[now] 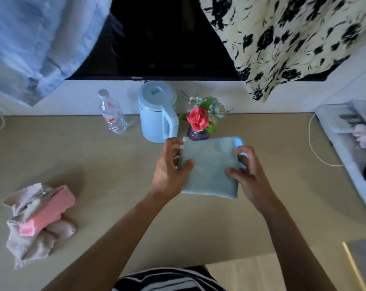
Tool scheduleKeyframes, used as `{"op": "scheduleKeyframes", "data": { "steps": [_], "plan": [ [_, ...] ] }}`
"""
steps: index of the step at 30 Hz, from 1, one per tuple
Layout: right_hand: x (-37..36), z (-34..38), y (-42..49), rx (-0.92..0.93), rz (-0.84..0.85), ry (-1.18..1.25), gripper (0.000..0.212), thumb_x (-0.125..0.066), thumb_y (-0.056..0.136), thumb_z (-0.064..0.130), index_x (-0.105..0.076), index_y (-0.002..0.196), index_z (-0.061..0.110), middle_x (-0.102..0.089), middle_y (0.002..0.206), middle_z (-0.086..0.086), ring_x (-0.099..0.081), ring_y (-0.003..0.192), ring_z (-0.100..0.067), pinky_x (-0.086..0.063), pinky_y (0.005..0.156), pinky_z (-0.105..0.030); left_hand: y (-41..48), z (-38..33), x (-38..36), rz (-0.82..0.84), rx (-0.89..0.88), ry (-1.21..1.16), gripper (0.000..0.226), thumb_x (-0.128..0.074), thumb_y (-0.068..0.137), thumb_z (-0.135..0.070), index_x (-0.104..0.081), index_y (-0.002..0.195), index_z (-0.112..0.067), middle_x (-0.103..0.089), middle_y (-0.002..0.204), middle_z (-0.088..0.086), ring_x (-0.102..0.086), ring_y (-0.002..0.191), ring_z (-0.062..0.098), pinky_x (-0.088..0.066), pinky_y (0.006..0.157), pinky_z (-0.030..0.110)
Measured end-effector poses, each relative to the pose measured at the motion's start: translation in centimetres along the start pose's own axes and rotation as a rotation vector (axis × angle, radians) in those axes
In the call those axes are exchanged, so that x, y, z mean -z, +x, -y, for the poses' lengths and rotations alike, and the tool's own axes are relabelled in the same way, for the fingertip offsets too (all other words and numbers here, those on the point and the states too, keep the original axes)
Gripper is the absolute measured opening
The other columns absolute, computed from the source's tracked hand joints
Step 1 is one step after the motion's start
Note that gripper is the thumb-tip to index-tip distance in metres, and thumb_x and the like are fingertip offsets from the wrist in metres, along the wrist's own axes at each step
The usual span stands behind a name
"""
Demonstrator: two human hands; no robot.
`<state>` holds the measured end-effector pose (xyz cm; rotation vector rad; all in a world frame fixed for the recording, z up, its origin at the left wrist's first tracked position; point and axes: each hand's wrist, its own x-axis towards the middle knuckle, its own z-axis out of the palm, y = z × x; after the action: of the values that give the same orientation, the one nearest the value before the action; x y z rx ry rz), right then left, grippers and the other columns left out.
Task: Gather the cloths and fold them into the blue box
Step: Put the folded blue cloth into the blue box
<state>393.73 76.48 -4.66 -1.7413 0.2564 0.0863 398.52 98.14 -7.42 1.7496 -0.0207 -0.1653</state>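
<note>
A folded pale blue cloth [209, 169] is held over the middle of the table, with both my hands on it. My left hand [169, 169] grips its left edge, thumb on top. My right hand [247, 171] pinches its right edge. Behind the cloth's right side a strip of the blue box [242, 143] shows; the rest of the box is hidden by the cloth. At the table's left lies a heap of beige cloths [33, 234] with a folded pink cloth [49, 211] on top.
Along the back of the wooden table [114, 185] stand a water bottle [111, 112], a pale blue kettle [156, 112] and a vase of flowers [200, 120]. A white cable [312, 143] loops at the right. Garments hang above.
</note>
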Motion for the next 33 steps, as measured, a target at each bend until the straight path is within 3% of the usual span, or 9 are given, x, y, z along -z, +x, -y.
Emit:
{"op": "scheduleKeyframes", "data": {
  "steps": [3, 7, 11, 15, 21, 25, 30, 33],
  "plan": [
    [4.0, -0.8, 3.3, -0.015, 0.089, -0.268, 0.031, -0.063, 0.079, 0.007, -0.064, 0.087, 0.037, -0.062, 0.095, 0.008, -0.057, 0.08, -0.017, -0.044, 0.07, -0.032, 1.8, 0.5, -3.7, 0.047, -0.048, 0.182, 0.035, -0.067, 0.084, -0.008, -0.064, 0.111, -0.029, -0.063, 0.099, -0.015, -0.059, 0.082, 0.005, -0.047, 0.076, 0.015],
    [6.8, -2.4, 7.8, -0.092, 0.15, -0.584, 0.037, -0.066, 0.077, 0.01, -0.072, 0.101, 0.039, -0.065, 0.11, 0.0, -0.067, 0.09, -0.024, -0.056, 0.081, -0.042, 3.9, 2.1, -8.3, 0.08, 0.041, 0.301, 0.038, -0.068, 0.082, -0.005, -0.069, 0.117, -0.02, -0.061, 0.114, -0.005, -0.054, 0.091, 0.007, -0.036, 0.074, -0.001],
    [7.0, -4.0, 11.6, -0.167, 0.249, -0.89, 0.051, -0.071, 0.077, 0.007, -0.066, 0.126, 0.021, -0.06, 0.124, -0.013, -0.067, 0.099, -0.031, -0.05, 0.077, -0.029, 5.7, 4.5, -11.2, 0.13, 0.14, 0.425, 0.053, -0.079, 0.077, -0.012, -0.064, 0.127, -0.016, -0.056, 0.128, 0.01, -0.056, 0.097, 0.018, -0.039, 0.085, 0.013],
    [5.9, -6.4, 13.2, -0.145, 0.325, -1.142, 0.052, -0.063, 0.084, 0.005, -0.055, 0.135, 0.011, -0.04, 0.142, -0.021, -0.061, 0.112, -0.04, -0.052, 0.094, -0.038, 6.9, 6.5, -13.1, 0.186, 0.212, 0.522, 0.062, -0.082, 0.075, -0.013, -0.059, 0.133, -0.012, -0.048, 0.136, 0.015, -0.056, 0.119, 0.033, -0.046, 0.102, 0.038],
    [3.5, -9.1, 13.2, -0.086, 0.349, -1.366, 0.055, -0.057, 0.09, -0.006, -0.044, 0.143, -0.005, -0.023, 0.156, -0.032, -0.065, 0.113, -0.038, -0.053, 0.091, -0.04, 8.4, 8.0, -14.4, 0.35, 0.345, 0.703, 0.083, -0.084, 0.072, -0.016, -0.044, 0.145, -0.014, -0.031, 0.148, 0.014, -0.047, 0.131, 0.036, -0.04, 0.109, 0.037],
    [2.8, -10.6, 13.4, -0.081, 0.33, -1.38, 0.053, -0.053, 0.094, -0.006, -0.039, 0.146, -0.005, -0.025, 0.155, -0.03, -0.066, 0.11, -0.036, -0.055, 0.089, -0.041, 8.5, 9.0, -15.1, 0.404, 0.41, 0.746, 0.086, -0.085, 0.072, -0.016, -0.041, 0.146, -0.018, -0.028, 0.144, 0.011, -0.054, 0.121, 0.037, -0.045, 0.104, 0.038],
    [2.5, -11.1, 13.5, -0.07, 0.293, -1.377, 0.039, -0.052, 0.097, -0.003, -0.052, 0.136, -0.001, -0.029, 0.153, -0.024, -0.065, 0.107, -0.032, -0.055, 0.085, -0.04, 8.8, 9.6, -15.3, 0.437, 0.4, 0.772, 0.088, -0.085, 0.073, -0.021, -0.038, 0.148, -0.02, -0.027, 0.146, 0.012, -0.054, 0.121, 0.04, -0.045, 0.105, 0.042],
    [2.5, -11.2, 13.3, 0.051, 0.234, -1.456, 0.037, -0.065, 0.088, 0.0, -0.061, 0.124, 0.006, -0.033, 0.149, -0.019, -0.052, 0.123, -0.033, -0.047, 0.097, -0.042, 8.5, 9.5, -15.0, 0.408, 0.338, 0.911, 0.084, -0.082, 0.076, -0.023, -0.038, 0.147, -0.021, -0.027, 0.143, 0.014, -0.053, 0.121, 0.041, -0.047, 0.103, 0.046]
  ]
}}
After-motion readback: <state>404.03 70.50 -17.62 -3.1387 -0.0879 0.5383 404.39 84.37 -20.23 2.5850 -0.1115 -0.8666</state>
